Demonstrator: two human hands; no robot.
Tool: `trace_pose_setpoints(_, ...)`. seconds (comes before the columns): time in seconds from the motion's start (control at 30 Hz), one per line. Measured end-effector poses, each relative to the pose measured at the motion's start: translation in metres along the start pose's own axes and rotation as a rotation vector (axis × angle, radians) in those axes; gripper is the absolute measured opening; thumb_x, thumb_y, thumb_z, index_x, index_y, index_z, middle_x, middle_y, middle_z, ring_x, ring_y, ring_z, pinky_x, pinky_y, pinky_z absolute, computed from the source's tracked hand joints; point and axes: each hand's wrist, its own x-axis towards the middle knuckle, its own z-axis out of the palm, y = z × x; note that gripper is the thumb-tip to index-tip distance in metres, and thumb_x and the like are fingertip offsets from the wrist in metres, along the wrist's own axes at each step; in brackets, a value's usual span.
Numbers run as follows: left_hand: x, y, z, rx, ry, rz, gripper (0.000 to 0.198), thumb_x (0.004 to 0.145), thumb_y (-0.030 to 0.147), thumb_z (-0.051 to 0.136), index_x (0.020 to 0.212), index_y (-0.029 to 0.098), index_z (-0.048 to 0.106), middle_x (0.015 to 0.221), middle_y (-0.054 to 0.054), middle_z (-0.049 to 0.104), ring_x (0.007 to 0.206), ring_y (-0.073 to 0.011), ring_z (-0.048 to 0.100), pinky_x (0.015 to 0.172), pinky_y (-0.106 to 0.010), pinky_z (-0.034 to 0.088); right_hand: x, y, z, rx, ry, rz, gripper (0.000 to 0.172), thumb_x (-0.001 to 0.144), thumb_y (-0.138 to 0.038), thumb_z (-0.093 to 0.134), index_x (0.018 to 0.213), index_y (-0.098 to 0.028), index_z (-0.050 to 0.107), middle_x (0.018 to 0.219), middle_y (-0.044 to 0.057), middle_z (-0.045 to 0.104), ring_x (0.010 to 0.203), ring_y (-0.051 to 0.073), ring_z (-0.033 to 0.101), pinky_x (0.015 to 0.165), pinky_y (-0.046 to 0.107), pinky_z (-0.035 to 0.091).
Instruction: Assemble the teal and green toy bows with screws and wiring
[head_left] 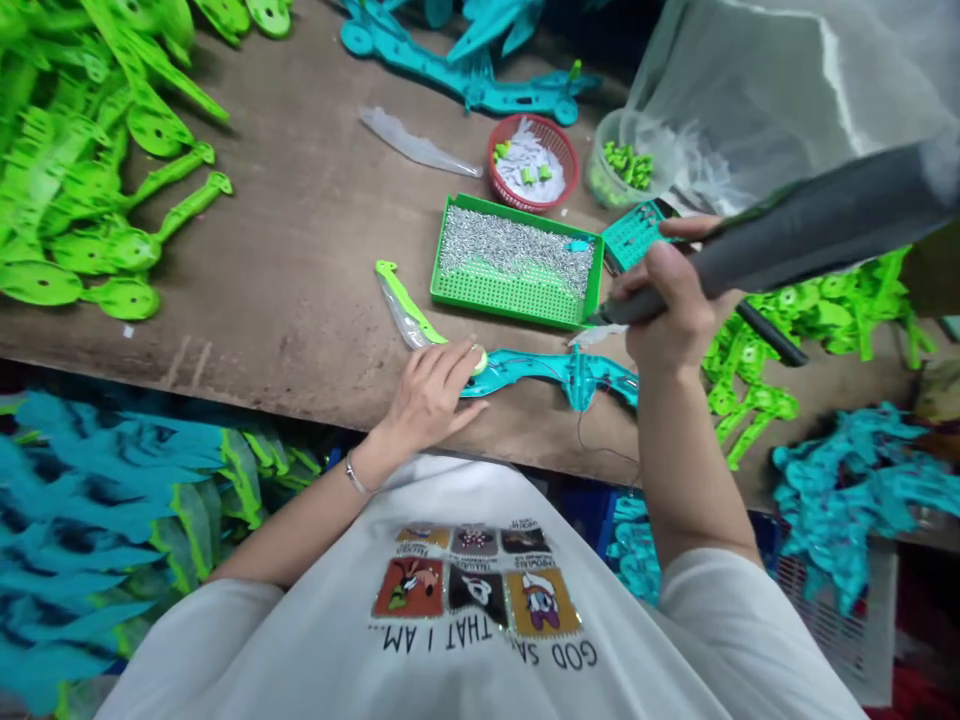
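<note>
At the far left corner of the table [300, 200], lime-green parts [82, 180] are heaped. Along the near edge, left of its middle, a lime-green arm [409, 300] is laid slantwise, with clear film [401, 318] along its side. Its near end is covered by the left hand [431, 395], which is laid over the joint with the teal frame [525, 370]; whether anything is pinched beneath cannot be made out. The frame is stretched along the near edge, its right end hidden by the right arm, and a thin wire [579, 425] is seen hanging below it. Beyond the frame, a green tray [487, 290] is partly filled with small silvery pieces [510, 235]; towards the far edge, a red basket [494, 185] and a clear tub [604, 190] are placed. A grey tool [795, 240] is grasped by the right hand [679, 300], its tip held near the tray's near right corner. Towards the table's right edge, more lime-green pieces [825, 310] are piled.
</note>
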Motion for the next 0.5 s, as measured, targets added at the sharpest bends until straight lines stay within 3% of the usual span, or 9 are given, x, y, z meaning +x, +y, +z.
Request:
trace_pose_setpoints(0.1,0.012,0.003,-0.009,0.023,-0.08,-0.031,0.085,0.086,0.055,0.069,0.152,0.009,0.041,0.148,-0.024,0.054,0.135,-0.0384,0.051,0.113,-0.054,0.034,-0.008,0.027,-0.045,-0.114,0.059,-0.014,0.032,0.082,-0.06,0.063,0.1,-0.034,0.063,0.06,-0.003,0.052,0.048,0.02,0.056,0.051,0.039,0.049)
trace_pose_setpoints(0.2,0.023,0.004,-0.013,0.087,-0.206,-0.019,0.08,0.086,0.048,0.07,0.149,0.007,0.043,0.139,-0.023,0.06,0.127,-0.0391,0.054,0.114,-0.059,0.029,-0.011,0.047,-0.071,-0.096,0.096,-0.019,0.031,0.08,-0.056,0.065,0.1,-0.032,0.065,0.064,-0.003,0.053,0.049,0.018,0.055,0.052,0.038,0.049)
trace_pose_setpoints(0.33,0.025,-0.002,-0.017,0.172,-0.257,-0.009,0.057,0.09,0.041,0.061,0.139,0.011,0.054,0.124,-0.019,0.066,0.115,-0.0371,0.06,0.111,-0.059,0.031,-0.01,0.059,-0.087,-0.076,0.042,0.009,0.041,0.076,-0.053,0.071,0.107,-0.028,0.063,0.068,-0.004,0.057,0.059,0.016,0.06,0.059,0.034,0.053)
trace_pose_setpoints(0.5,0.007,-0.029,-0.037,0.259,-0.26,0.009,0.056,0.091,0.048,0.058,0.135,0.015,0.056,0.119,-0.015,0.067,0.11,-0.0334,0.061,0.11,-0.053,0.034,-0.009,0.057,-0.089,-0.067,-0.109,0.091,0.049,0.071,-0.052,0.08,0.111,-0.03,0.061,0.077,-0.004,0.065,0.073,0.017,0.065,0.072,0.037,0.058)
